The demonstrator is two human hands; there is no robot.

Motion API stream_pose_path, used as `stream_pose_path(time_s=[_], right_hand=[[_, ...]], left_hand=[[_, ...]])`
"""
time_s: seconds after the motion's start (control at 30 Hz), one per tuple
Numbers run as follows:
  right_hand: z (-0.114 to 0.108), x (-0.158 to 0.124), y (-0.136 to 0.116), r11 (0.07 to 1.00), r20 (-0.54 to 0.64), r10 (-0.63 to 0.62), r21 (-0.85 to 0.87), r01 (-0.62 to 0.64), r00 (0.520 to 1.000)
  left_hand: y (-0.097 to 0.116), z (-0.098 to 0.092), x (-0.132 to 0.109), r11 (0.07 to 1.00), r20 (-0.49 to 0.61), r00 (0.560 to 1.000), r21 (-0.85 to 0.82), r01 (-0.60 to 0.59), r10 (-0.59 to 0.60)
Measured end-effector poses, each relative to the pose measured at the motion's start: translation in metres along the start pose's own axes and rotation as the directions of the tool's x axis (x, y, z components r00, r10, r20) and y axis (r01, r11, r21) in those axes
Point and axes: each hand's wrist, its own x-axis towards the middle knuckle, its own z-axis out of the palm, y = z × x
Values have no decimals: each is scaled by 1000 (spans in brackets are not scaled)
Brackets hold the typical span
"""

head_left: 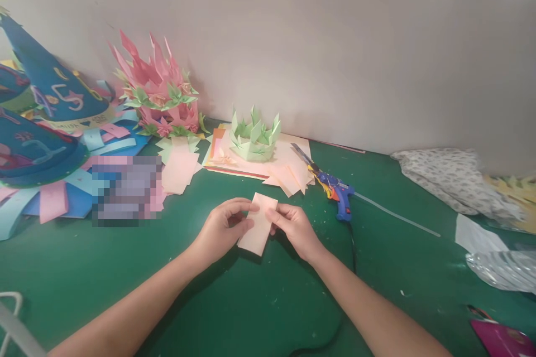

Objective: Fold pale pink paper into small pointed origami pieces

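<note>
A pale pink folded piece of paper (258,228) is held upright-lengthwise just above the green table. My left hand (226,226) pinches its left edge between thumb and fingers. On the opposite edge, my right hand (295,228) grips the paper with the thumb on top and fingers behind. Beyond my hands a light green paper crown (254,136) stands on a stack of coloured paper (293,150). Loose peach paper pieces (288,178) lie at the stack's front corner, close to my right hand.
A blue glue gun (344,201) with a clear glue stick and black cord lies to the right. Pink paper crowns (161,95) and blue cone hats (75,95) stand at left. A plastic bottle (502,268) and patterned cloth (444,178) are at right. A pale wall (335,56) rises behind the table.
</note>
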Motion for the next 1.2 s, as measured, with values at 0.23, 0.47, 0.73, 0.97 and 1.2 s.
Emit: stream_pose_path(time_s=[0.23,0.47,0.73,0.97,1.2], right_hand=[[-1,-1,1,997,-91,7,-79,-14,996],[0,0,3,991,-100,37,-120,-49,994],[-1,3,5,996,-13,54,-64,-54,998],[-1,-3,2,960,93,26,-279,1,995],[0,-4,3,931,44,-26,-363,41,999]], left_hand=[[2,-4,1,1000,99,995,9,18,-19],[0,-3,1,999,99,995,32,-4,0],[-2,1,1,1000,99,995,3,-4,3],[-1,-2,0,997,115,993,-72,-12,20],[1,-2,0,994,122,992,-105,-6,19]])
